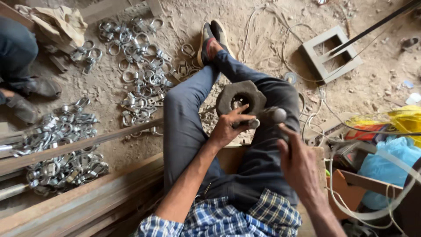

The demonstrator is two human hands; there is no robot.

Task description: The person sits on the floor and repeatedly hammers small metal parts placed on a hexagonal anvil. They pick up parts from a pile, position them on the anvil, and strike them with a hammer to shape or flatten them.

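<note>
Hands are working at frame centre: the left hand (228, 127) is pinching a small metal piece at the dark octagonal steel block with round hole (240, 98), resting on the lap; the right hand (300, 164) is gripping a blurred hammer (274, 116). One block is in work; shiny steel shackles (140, 66), uncountable, are lying on the floor (109, 92) at left.

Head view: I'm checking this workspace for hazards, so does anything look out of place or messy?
Yes. Loose white cables snake across the sandy floor beside the seated person's legs, and metal clamps lie scattered in heaps instead of a container. The left hand steadies a dark ring-shaped block balanced on the knee, not a bench.
</note>
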